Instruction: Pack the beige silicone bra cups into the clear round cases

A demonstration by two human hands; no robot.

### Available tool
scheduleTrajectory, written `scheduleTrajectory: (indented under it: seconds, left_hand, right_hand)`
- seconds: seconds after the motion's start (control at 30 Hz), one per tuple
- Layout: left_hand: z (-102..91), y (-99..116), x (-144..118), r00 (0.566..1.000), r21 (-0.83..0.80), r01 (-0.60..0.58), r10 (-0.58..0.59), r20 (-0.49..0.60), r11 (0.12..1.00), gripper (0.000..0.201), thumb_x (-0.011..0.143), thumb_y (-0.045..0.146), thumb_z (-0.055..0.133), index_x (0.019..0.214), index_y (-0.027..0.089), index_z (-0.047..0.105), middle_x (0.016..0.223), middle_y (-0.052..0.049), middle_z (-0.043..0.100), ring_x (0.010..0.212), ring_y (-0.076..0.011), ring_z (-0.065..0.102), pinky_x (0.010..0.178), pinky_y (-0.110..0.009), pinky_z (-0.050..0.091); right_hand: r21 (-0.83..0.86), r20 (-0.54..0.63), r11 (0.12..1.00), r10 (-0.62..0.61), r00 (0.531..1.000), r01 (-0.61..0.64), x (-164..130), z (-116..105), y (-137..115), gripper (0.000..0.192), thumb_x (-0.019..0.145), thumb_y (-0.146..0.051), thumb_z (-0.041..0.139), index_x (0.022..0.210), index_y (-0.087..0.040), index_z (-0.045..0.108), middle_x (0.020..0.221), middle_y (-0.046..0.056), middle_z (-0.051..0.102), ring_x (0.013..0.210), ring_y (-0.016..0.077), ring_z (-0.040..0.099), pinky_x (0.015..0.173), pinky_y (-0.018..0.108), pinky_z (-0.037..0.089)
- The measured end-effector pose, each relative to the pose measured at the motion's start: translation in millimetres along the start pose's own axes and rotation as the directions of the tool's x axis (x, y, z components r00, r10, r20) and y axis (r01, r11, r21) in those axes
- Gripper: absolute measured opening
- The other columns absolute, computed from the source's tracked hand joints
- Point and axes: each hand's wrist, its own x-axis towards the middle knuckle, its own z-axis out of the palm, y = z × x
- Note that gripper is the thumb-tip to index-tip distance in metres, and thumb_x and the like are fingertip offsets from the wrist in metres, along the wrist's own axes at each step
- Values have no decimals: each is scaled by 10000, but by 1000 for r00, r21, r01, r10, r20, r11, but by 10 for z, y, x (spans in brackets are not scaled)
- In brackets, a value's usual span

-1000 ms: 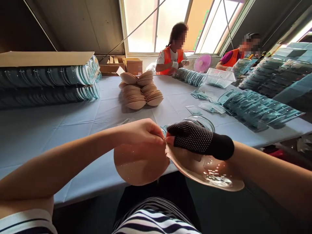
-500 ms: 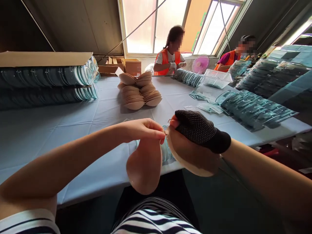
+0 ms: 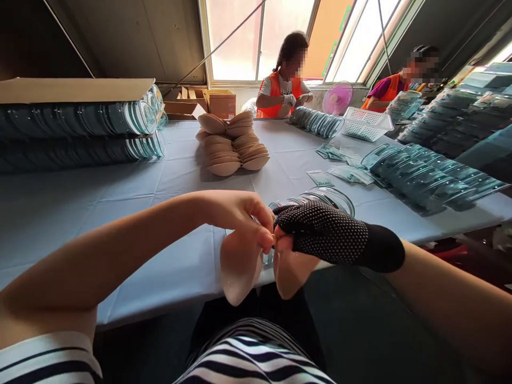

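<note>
My left hand (image 3: 240, 213) is bare and pinched shut on the top edge of one beige cup (image 3: 239, 266), which hangs down over the near edge of the table (image 3: 120, 213). My right hand (image 3: 316, 237), in a black dotted glove, is closed on the second beige cup (image 3: 290, 272); the two cups meet right at my fingertips. Just beyond my hands on the table sits a clear plastic shell (image 3: 330, 198). The table is long and covered in pale blue cloth. Farther up it from my hands lies a pile of beige cups (image 3: 232, 144). Left of that pile are rows of clear shells under a cardboard sheet (image 3: 76, 89). Right of the pile lie more shells (image 3: 428, 178), small packets (image 3: 348, 173) and a white basket (image 3: 366, 125). At the table's far end, under bright windows (image 3: 280, 37), sit two people in orange vests beside a pink fan (image 3: 337, 98).
</note>
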Motion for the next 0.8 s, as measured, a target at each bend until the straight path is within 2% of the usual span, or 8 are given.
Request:
scheduleTrajectory:
  seconds: [0.07, 0.17, 0.33, 0.4, 0.47, 0.57, 0.7, 0.8]
  left_hand:
    - [-24, -43, 35, 998, -41, -48, 49, 30, 998, 263, 808, 422, 752, 812, 165, 808, 912, -90, 719, 918, -219, 644, 822, -277, 530]
    - [-30, -109, 82, 996, -121, -49, 57, 66, 991, 284, 778, 449, 777, 802, 167, 807, 944, -93, 709, 913, -220, 638, 801, -282, 536]
    - [1, -180, 86, 993, -213, -3, 27, 111, 977, 300, 773, 462, 765, 804, 165, 798, 860, -84, 709, 834, -204, 635, 749, -283, 535]
    - [17, -139, 44, 997, -84, 38, -32, 63, 996, 255, 786, 415, 742, 797, 166, 794, 838, -65, 710, 830, -191, 637, 737, -253, 517]
    - [29, -58, -24, 993, 81, 99, -94, -68, 992, 237, 804, 384, 711, 784, 162, 789, 813, -46, 709, 821, -173, 636, 713, -218, 491]
    - [32, 65, -165, 974, 131, 115, -85, -212, 985, 255, 825, 378, 684, 768, 151, 786, 788, -43, 708, 775, -159, 633, 681, -207, 478]
    - [-3, 47, -392, 992, -11, 10, -12, -123, 1000, 224, 815, 350, 698, 751, 155, 789, 805, -64, 713, 817, -184, 649, 732, -232, 506]
    - [-50, -202, -571, 989, -58, 101, -107, -107, 993, 230, 801, 369, 701, 768, 159, 791, 795, -53, 715, 764, -171, 640, 678, -227, 493]
  right_hand:
    - [60, -7, 998, 28, 1000, -27, -21, 2, 10, 83, 832, -194, 699, 899, -155, 726, 942, 46, 703, 879, 138, 656, 866, 281, 547]
    - [134, -13, 990, 41, 999, -39, -39, 7, 8, 88, 833, -211, 702, 914, -180, 716, 947, 26, 709, 894, 140, 666, 868, 291, 560]
    - [-205, 22, 975, -87, 996, 90, 2, -15, 27, 118, 894, -271, 654, 896, -186, 735, 879, 19, 738, 872, 130, 662, 1060, 346, 457]
    - [-144, 68, 988, -47, 997, 56, 46, -28, 63, 188, 901, -325, 643, 929, -158, 725, 877, 48, 740, 847, 147, 669, 927, 315, 531]
    - [-116, 110, 993, 14, 994, -1, 101, -31, 90, 266, 906, -382, 623, 928, -135, 718, 858, 70, 739, 794, 163, 671, 778, 290, 560]
    - [-168, 79, 986, 17, 997, -3, 198, -13, 66, 306, 909, -407, 604, 933, -126, 721, 879, 91, 746, 789, 176, 673, 747, 289, 554]
    - [-229, 126, 958, -148, 981, 174, 363, -6, -70, 262, 941, -349, 557, 977, -142, 714, 935, 81, 742, 831, 157, 663, 791, 286, 547]
    - [-514, 220, 785, -267, 938, 344, 582, -19, -181, 253, 940, -307, 525, 864, -175, 727, 870, 74, 722, 848, 191, 617, 950, 419, 493]
